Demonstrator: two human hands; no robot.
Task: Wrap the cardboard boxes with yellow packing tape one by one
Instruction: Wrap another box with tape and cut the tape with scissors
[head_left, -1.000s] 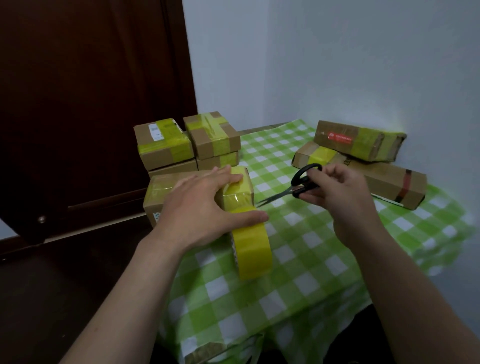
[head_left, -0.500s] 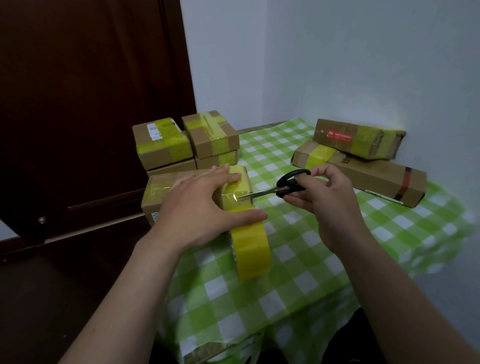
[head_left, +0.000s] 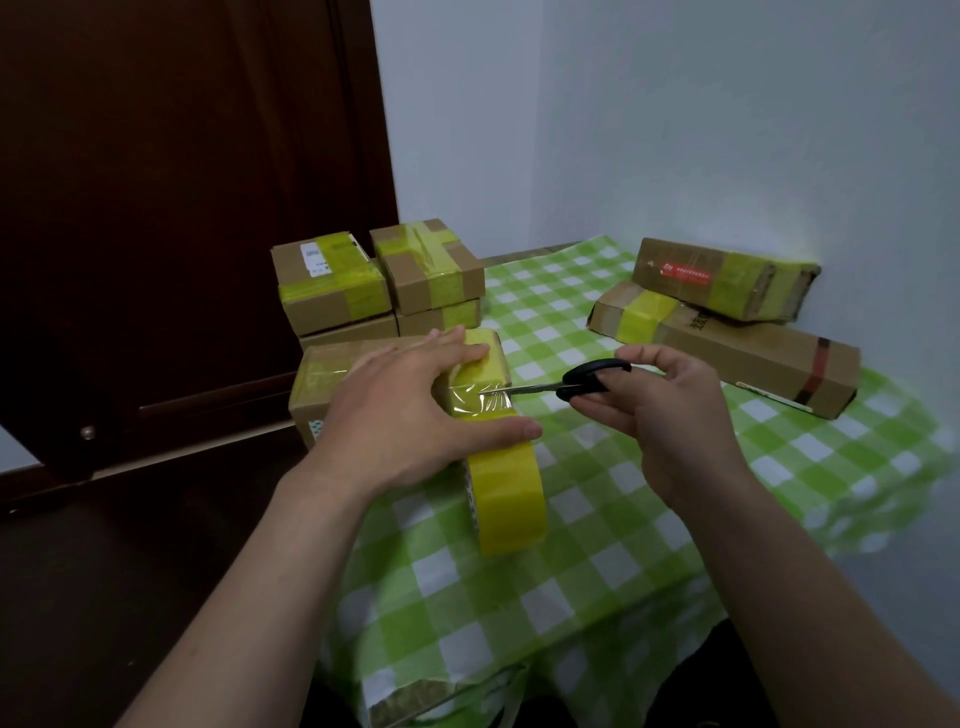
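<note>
A cardboard box (head_left: 322, 382) with yellow tape round it lies at the table's left edge. My left hand (head_left: 410, 410) presses flat on top of it, fingers straight, thumb lying across the top of the yellow tape roll (head_left: 511, 504). The roll stands on edge just in front of the box, joined to it by a short stretched strip of tape (head_left: 480, 402). My right hand (head_left: 670, 421) grips black-handled scissors (head_left: 587, 382). Their blades point left and their tips touch the stretched strip.
Several taped boxes (head_left: 332, 286) are stacked behind the worked box. Two long taped boxes (head_left: 753, 358) lie at the right by the wall. A green checked cloth (head_left: 571, 545) covers the table. A dark wooden door (head_left: 182, 208) stands at the left.
My right hand has brought the scissors leftward, from above the cloth to the tape strip, and the blades have narrowed. My left hand, the box and the roll have stayed put.
</note>
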